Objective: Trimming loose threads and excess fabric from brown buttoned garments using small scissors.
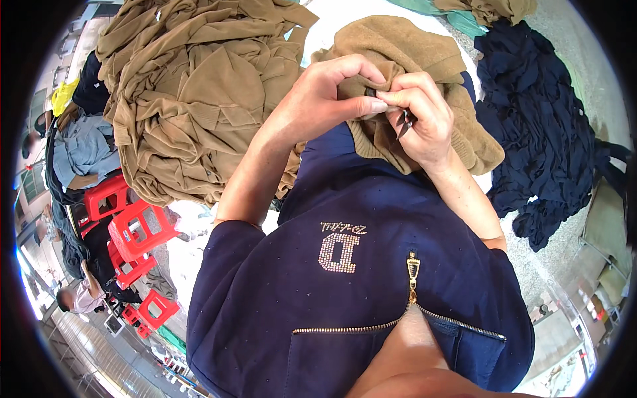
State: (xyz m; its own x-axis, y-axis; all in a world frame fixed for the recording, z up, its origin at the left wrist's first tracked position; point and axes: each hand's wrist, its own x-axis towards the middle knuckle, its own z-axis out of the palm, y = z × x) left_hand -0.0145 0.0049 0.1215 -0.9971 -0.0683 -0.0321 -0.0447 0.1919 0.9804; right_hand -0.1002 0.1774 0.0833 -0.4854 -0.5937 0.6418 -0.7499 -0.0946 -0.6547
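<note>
Hands meet at centre: left hand (325,93) pinches tan knit garment (424,73); right hand (421,119) grips small dark snips (405,125), touching it.

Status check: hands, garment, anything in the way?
Left hand pinching tan knit garment. Right hand holds small snips at the fabric. Tan pile left, navy pile right, neither blocking.

We have one view only, a head-worn fisheye looking steeply down our own chest, close on our hands (371,106) at upper centre, forearms entering from the middle, straight lines bending at the rim, dark corners around the circle
</note>
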